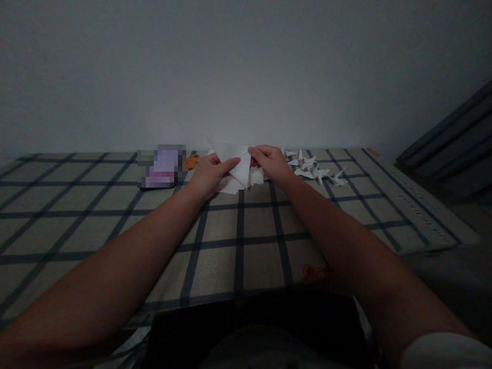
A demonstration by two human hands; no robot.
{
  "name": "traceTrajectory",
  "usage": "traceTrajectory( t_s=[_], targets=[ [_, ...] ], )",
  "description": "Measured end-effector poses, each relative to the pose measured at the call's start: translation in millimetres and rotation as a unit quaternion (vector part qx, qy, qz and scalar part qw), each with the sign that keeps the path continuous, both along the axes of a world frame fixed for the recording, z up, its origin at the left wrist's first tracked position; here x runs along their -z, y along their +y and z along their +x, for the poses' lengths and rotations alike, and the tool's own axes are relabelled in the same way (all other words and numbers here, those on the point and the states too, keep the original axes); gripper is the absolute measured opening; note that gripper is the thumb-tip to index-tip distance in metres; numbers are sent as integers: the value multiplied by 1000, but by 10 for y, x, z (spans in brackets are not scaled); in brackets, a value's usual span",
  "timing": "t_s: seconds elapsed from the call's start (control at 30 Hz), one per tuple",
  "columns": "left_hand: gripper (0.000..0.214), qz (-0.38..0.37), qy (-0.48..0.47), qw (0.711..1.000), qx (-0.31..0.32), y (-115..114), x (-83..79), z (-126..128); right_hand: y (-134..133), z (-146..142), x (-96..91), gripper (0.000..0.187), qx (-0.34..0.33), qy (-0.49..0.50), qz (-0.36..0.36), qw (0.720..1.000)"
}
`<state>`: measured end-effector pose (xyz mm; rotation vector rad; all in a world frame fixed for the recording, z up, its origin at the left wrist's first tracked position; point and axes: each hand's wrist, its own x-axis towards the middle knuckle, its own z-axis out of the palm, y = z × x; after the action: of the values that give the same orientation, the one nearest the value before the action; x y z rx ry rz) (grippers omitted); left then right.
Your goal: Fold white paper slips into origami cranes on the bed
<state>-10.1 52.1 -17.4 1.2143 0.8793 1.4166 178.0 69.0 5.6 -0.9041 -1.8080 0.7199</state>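
Both hands hold a partly folded sheet of white paper (242,166) above the far part of the table. My left hand (209,174) pinches its left side, with the thumb lying across the front. At the upper right edge, the thumb and fingertips of my right hand (269,161) are closed on the same paper. Beneath and behind it lie more white papers (257,177), partly hidden by the hands. Just right of my right hand, several folded white paper cranes (307,163) sit in a cluster.
A phone (163,166) with a blurred, lit screen stands tilted at the left. A checked tablecloth (215,246) covers the table, with an orange pattern patch (191,162) behind my left hand. A plain wall (246,72) rises behind, and a grey curtain (457,136) hangs at the right.
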Motion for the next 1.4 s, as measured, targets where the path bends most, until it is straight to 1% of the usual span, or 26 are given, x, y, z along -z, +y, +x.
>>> traceTrajectory(
  t_s=[0.13,0.23,0.43,0.57,0.7,0.8,0.97,1.07,1.2,1.3,1.4],
  targets=[
    [37,3,1,1000,6,26,26,-11,27,2,8,47,-12,19,-24,999],
    [37,-6,-2,1000,0,31,30,-6,25,2,12,44,-4,14,-15,1000],
    [33,-21,-16,999,26,-18,-38,9,-2,2,-16,45,35,23,1,999],
    [37,-16,-8,1000,10,-22,-86,1,9,21,-43,48,70,63,-5,996],
    [38,-2,3,1000,0,-8,-97,-9,21,31,-43,48,82,72,-8,994],
    [37,-3,-2,1000,0,-18,-98,-13,23,29,-33,49,81,68,-1,994],
    [39,-21,-26,999,26,-43,-108,-4,29,36,-23,48,70,69,11,995],
    [42,-11,-26,1000,3,-33,-114,-2,31,43,-17,48,69,63,12,996],
    [38,3,-15,1000,-22,-16,-117,-6,10,47,-25,49,72,43,8,996],
    [35,-10,-7,1000,-15,-28,-122,-4,-16,55,-39,48,74,20,8,997],
    [36,-28,-11,1000,-2,-52,-129,6,-29,64,-37,47,61,-9,28,998]
  ],
)
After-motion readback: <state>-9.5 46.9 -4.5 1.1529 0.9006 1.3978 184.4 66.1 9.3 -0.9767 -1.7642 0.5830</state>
